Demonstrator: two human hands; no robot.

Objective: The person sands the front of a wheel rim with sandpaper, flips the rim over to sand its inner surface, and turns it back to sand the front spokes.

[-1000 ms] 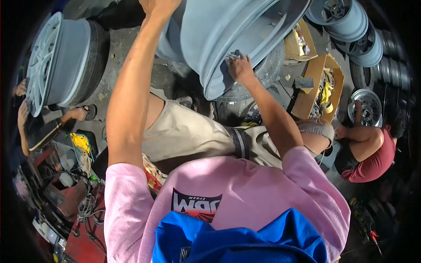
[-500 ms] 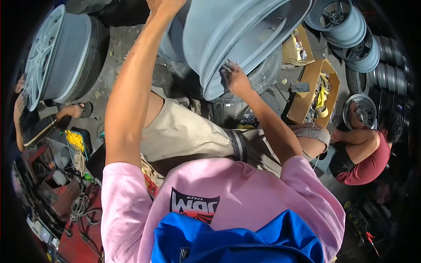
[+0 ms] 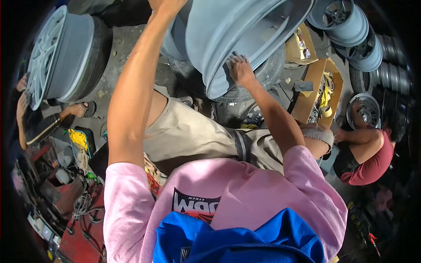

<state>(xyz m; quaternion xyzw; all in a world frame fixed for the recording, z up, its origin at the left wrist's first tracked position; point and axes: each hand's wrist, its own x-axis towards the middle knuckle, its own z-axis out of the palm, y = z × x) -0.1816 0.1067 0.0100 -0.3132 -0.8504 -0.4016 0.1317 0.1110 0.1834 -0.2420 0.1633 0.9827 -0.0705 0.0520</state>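
Observation:
A large grey wheel rim [image 3: 210,44] lies tilted on a black tyre [image 3: 267,72] in front of me. My right hand [image 3: 240,70] is at the rim's open inner side, its fingers bent together against the surface. Their tips look dark, and whatever they hold is too small to make out. At the top edge, my left hand [image 3: 167,5] is by the rim's far left side, with its fingers cut off by the frame.
At the left, a person's hands [image 3: 22,105] touch another grey rim [image 3: 68,57]. Boxes of tools [image 3: 302,105] stand right of my rim. Beyond them are stacked rims [image 3: 346,33] and a crouching person [image 3: 372,162] by a silver rim [image 3: 363,111]. Cables [image 3: 83,206] lie lower left.
My right hand has shifted slightly along the rim's inner side, and its fingers have changed angle. My left hand has moved a little to the right at the top edge.

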